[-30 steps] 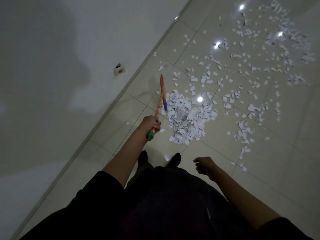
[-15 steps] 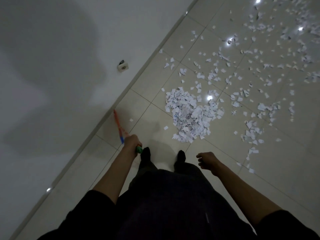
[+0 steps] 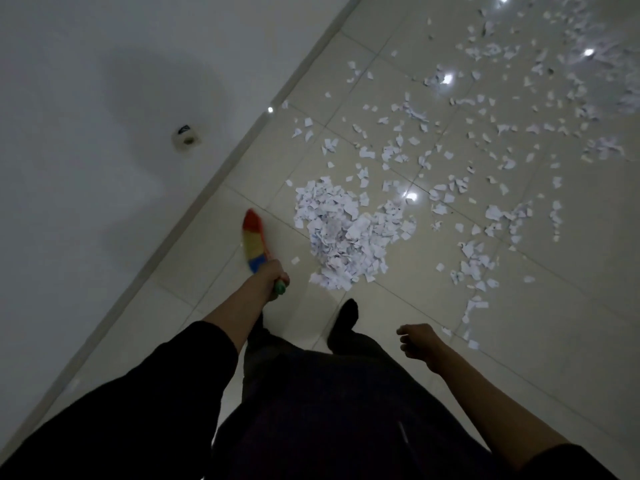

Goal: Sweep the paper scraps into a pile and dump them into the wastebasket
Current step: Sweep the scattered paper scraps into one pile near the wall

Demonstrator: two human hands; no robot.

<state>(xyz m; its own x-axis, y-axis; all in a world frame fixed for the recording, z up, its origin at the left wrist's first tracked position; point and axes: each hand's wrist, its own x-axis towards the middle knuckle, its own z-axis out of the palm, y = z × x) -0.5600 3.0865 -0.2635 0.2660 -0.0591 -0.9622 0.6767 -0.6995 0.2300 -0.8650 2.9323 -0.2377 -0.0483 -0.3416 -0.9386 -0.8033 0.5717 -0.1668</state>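
My left hand grips the green handle of a hand brush with red, yellow and blue bristles. The brush points up and left, just left of a heap of white paper scraps on the tiled floor. Many loose scraps lie scattered beyond the heap to the upper right, and a thin trail of scraps runs down the right side. My right hand hangs low at the right with loosely curled fingers and holds nothing. No wastebasket is in view.
A white wall with a skirting board runs diagonally along the left. A small socket sits low on the wall. My dark-socked feet stand just below the heap. Bright light spots reflect off the glossy tiles.
The brush swung from the left edge of the heap back toward the wall, then came forward a little with its bristles turned into view. My right hand barely moved.
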